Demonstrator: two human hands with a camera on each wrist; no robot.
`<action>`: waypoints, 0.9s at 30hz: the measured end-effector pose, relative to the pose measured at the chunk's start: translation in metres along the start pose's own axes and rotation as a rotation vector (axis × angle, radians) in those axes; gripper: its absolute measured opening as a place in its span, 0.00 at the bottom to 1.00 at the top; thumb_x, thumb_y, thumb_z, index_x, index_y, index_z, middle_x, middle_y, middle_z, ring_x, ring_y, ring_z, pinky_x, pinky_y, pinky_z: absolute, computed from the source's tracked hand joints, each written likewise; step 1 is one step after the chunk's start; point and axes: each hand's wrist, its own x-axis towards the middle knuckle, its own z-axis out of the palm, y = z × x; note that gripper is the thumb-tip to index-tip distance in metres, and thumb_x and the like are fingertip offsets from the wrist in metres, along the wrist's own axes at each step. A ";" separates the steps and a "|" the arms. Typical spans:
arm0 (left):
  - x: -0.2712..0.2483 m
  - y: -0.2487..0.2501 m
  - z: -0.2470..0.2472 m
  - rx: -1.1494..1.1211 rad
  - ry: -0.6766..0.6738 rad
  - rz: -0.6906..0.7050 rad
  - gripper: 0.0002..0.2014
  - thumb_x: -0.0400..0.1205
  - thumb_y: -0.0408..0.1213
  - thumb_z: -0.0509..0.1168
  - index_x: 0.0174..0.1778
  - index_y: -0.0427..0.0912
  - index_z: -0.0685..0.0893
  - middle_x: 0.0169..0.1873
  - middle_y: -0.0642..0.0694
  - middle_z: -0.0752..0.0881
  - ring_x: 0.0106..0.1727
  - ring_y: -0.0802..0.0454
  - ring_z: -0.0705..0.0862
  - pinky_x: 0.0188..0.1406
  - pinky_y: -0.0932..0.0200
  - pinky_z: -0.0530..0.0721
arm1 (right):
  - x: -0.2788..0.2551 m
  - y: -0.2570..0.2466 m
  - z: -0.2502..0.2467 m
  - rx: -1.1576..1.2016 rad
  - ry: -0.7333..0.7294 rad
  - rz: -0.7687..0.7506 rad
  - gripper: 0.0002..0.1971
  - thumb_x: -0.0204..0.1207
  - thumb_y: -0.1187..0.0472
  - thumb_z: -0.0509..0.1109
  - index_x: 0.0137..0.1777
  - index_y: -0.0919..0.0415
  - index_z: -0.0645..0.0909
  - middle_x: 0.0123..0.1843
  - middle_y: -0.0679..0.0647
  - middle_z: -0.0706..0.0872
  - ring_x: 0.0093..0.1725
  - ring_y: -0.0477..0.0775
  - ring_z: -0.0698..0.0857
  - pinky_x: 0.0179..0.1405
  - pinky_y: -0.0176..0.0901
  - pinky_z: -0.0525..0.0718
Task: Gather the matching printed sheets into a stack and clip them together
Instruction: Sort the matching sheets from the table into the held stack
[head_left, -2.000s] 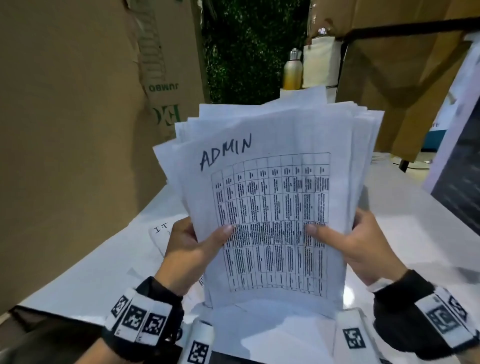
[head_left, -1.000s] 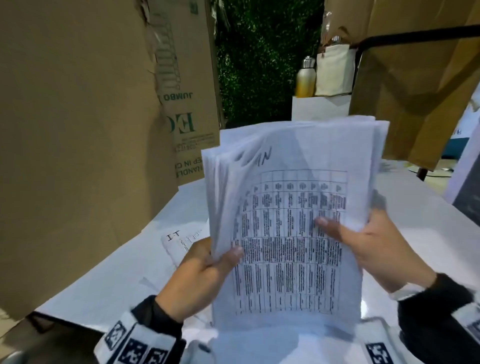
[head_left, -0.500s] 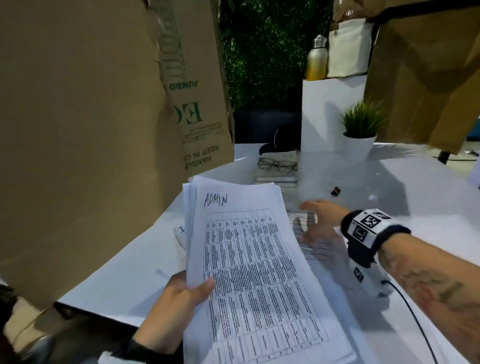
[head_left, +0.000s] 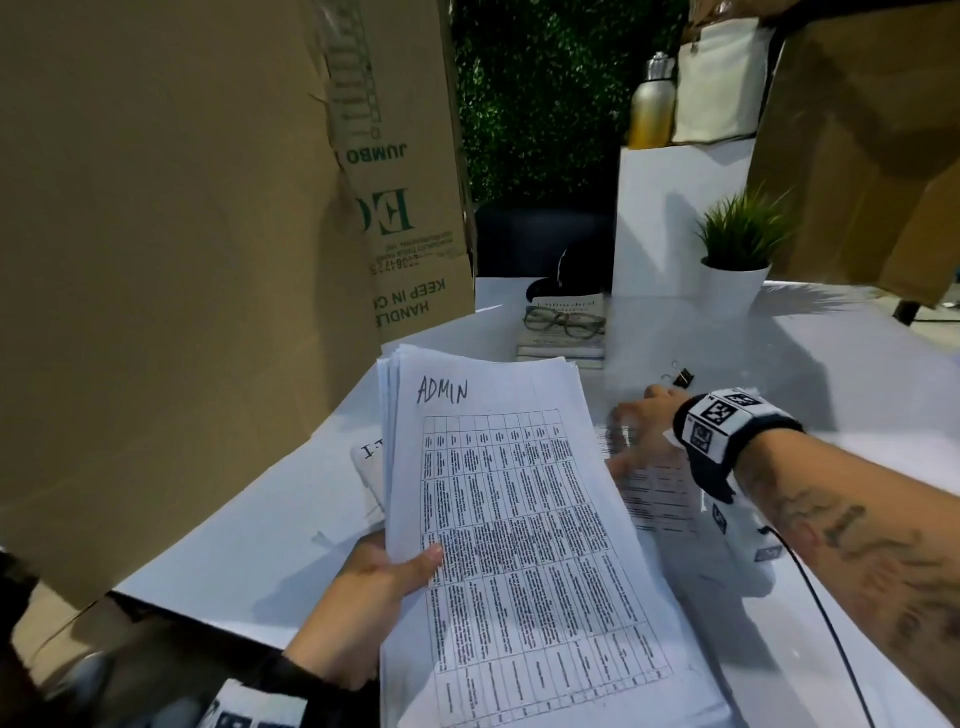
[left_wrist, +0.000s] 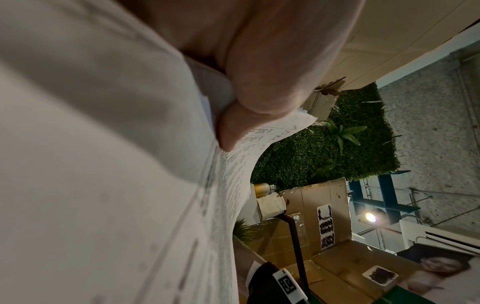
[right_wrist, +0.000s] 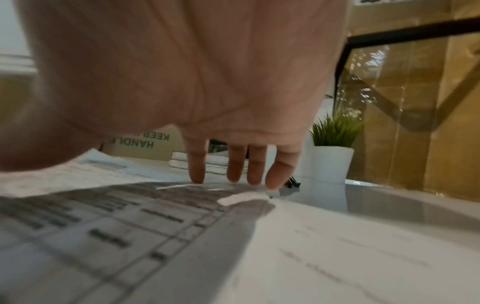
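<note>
My left hand (head_left: 384, 582) grips a thick stack of printed sheets (head_left: 519, 545) by its left edge, thumb on top; the top sheet bears a table and the handwritten word ADMIN. In the left wrist view the thumb (left_wrist: 259, 82) pinches the stack of sheets (left_wrist: 116, 185). My right hand (head_left: 644, 441) reaches out flat over a loose printed sheet (head_left: 654, 499) on the white table (head_left: 857, 389), its straight fingers (right_wrist: 236, 164) touching the loose sheet (right_wrist: 130, 226). A small black binder clip (head_left: 683, 376) lies just beyond the fingertips, also seen as the binder clip (right_wrist: 293, 184) in the right wrist view.
Another sheet marked IT (head_left: 371, 457) lies under the stack's left side. Glasses (head_left: 563, 319) rest on books (head_left: 561, 348) at the back. A potted plant (head_left: 737, 260), a white pedestal (head_left: 660, 218) and tall cardboard boxes (head_left: 182, 260) border the table.
The stack, held upright in both hands, has been lowered and is now held by my left hand alone. My right hand let go and reached forward onto the loose sheet near the clip.
</note>
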 end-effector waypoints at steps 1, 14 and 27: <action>0.000 -0.001 0.000 -0.003 -0.005 0.002 0.16 0.75 0.35 0.76 0.58 0.34 0.89 0.51 0.34 0.94 0.55 0.32 0.92 0.68 0.30 0.82 | 0.004 0.001 0.001 0.018 0.049 -0.019 0.48 0.44 0.18 0.66 0.65 0.42 0.76 0.66 0.55 0.75 0.69 0.64 0.75 0.70 0.61 0.75; 0.003 -0.002 0.002 -0.062 -0.025 0.030 0.10 0.83 0.23 0.65 0.56 0.33 0.89 0.49 0.36 0.95 0.52 0.36 0.93 0.64 0.37 0.85 | 0.007 0.013 0.001 0.205 -0.012 -0.081 0.44 0.44 0.32 0.84 0.60 0.45 0.73 0.52 0.46 0.80 0.54 0.55 0.81 0.50 0.47 0.80; 0.001 0.000 0.005 -0.308 -0.001 0.053 0.21 0.75 0.29 0.71 0.66 0.35 0.85 0.60 0.36 0.92 0.65 0.31 0.87 0.75 0.32 0.75 | -0.044 0.048 -0.004 1.020 0.159 -0.267 0.19 0.59 0.62 0.86 0.50 0.62 0.88 0.47 0.63 0.93 0.47 0.66 0.92 0.52 0.59 0.89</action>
